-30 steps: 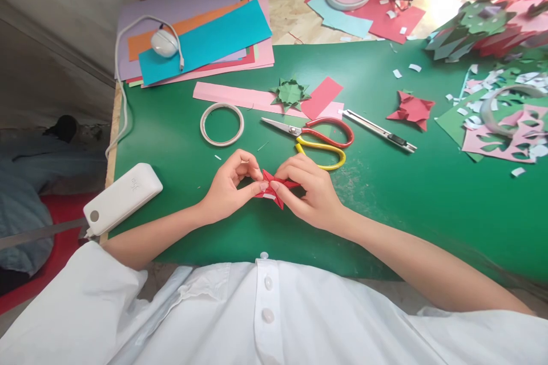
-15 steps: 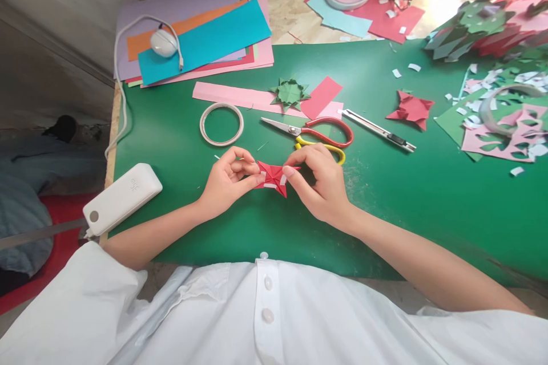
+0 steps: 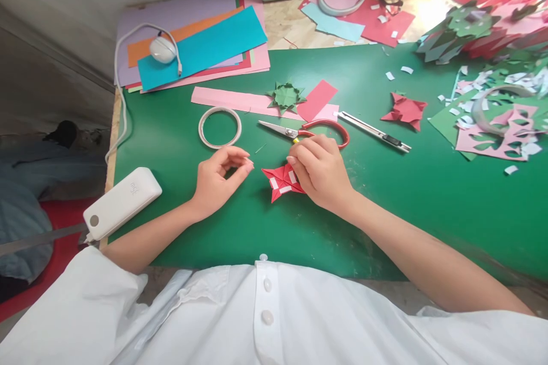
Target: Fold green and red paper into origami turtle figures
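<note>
A red folded-paper star (image 3: 280,182) with several white strips of tape on its face hangs from my right hand (image 3: 323,174), whose fingers are closed on its right side and hide that part. My left hand (image 3: 222,177) is a little to the left, apart from the star. Its thumb and forefinger are pinched together, with a tiny pale bit at the tips that I cannot make out. Just beyond my right hand lie scissors (image 3: 323,124) with red and yellow handles, the yellow one mostly covered. A tape roll (image 3: 202,140) lies flat beyond my left hand.
A box cutter (image 3: 374,132), a second red paper star (image 3: 405,110) and a green one (image 3: 286,97) on pink strips lie farther back. Paper scraps (image 3: 496,131) fill the right side. A white power bank (image 3: 123,203) sits at the left edge, coloured sheets (image 3: 222,40) behind.
My left hand has let go of the red star and drawn back to the left. My right hand keeps hold of the star, which has turned and shifted slightly right.
</note>
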{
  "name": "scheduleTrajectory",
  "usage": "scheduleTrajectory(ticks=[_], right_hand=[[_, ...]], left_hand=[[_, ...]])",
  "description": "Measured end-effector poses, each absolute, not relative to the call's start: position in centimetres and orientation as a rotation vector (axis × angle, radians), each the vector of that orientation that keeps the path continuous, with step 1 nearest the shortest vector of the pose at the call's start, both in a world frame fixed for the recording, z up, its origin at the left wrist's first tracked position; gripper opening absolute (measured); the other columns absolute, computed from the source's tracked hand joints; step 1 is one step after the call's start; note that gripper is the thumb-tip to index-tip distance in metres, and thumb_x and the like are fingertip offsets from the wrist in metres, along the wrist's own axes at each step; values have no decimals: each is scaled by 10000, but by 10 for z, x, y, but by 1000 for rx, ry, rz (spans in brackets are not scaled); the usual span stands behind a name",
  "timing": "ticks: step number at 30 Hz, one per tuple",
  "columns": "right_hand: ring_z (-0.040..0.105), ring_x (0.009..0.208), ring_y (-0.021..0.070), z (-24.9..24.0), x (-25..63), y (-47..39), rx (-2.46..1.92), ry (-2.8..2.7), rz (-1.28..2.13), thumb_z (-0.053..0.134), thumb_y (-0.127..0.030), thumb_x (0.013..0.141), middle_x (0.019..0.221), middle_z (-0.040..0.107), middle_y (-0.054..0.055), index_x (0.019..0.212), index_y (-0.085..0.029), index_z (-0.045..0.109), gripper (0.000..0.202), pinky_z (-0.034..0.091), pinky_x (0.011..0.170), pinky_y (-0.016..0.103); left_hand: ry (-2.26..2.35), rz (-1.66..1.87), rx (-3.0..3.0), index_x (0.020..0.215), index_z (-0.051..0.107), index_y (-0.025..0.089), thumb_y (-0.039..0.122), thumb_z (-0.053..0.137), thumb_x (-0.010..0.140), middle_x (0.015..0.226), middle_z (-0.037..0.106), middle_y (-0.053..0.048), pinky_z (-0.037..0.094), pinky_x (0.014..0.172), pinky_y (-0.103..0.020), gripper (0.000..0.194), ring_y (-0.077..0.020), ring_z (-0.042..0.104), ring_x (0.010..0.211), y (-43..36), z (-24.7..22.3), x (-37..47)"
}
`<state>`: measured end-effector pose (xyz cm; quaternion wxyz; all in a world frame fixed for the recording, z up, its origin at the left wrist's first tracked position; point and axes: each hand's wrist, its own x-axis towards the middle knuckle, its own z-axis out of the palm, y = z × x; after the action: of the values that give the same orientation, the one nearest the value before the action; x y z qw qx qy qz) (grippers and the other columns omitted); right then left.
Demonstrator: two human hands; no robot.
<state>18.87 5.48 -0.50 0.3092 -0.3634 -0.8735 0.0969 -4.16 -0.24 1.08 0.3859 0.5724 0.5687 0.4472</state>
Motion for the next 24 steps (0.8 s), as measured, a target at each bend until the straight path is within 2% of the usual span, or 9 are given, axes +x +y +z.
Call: scheduleTrajectory(ticks=[3,5,8,12,15,17,21,24], right_hand=[[487,909,181,-3,191,63,-746,-2478,51,521,-250,1005,920,677,26,837,-209,576,181,354,815,327],[470,938,173,-1,191,66,-606,-2545,-56,571,-257,986,937,664,18,834,-216,596,159,353,842,313],[458,933,164,0,189,67,-527,-2578,-72,605,-287,974,940,644,12,835,-228,612,151,354,864,301],[483,955,182,-1,191,65,-604,-2606,-86,557,-344,997,997,652,41,983,-227,634,141,366,869,317],[513,1013,222,-1,196,66,-897,-2571,-105,475,-284,1008,1076,650,89,1122,-197,611,197,374,855,343],[521,1025,255,0,200,68,-1145,-2521,-119,426,-239,994,1124,635,129,1178,-167,589,255,380,847,366],[527,970,287,4,209,73,-1386,-2538,1,434,-260,942,1108,615,171,1208,-118,572,331,413,833,409],[544,973,297,6,214,76,-1424,-2582,109,493,-242,856,1105,616,165,1184,-130,583,358,441,848,425]], left_hand=[[1711,1180,2078,949,666,220,235,677,886,880,712,-14,548,840,-324,66,-177,667,890,11,8,-59],[1852,1048,2332,1023,657,211,242,669,878,1003,686,-60,522,935,-407,149,-243,620,1018,19,4,-68],[1963,860,2387,1072,627,175,236,673,856,1072,625,-121,513,930,-444,229,-286,581,1033,25,-3,-76],[1923,797,2402,918,580,192,161,571,906,959,609,-92,511,882,-398,34,-250,573,953,26,-9,-79],[1865,884,2401,882,542,208,145,531,934,928,637,-69,511,859,-357,82,-220,586,918,27,-9,-78],[1854,1001,2370,898,547,211,170,520,957,912,667,-57,518,847,-333,77,-203,613,901,27,-7,-77],[1834,1186,2168,969,584,212,280,563,994,875,732,-11,541,738,-253,76,-142,701,816,20,0,-71],[1682,1302,1905,1087,576,222,252,604,988,969,781,-1,582,777,-226,107,-128,764,916,13,8,-62]])
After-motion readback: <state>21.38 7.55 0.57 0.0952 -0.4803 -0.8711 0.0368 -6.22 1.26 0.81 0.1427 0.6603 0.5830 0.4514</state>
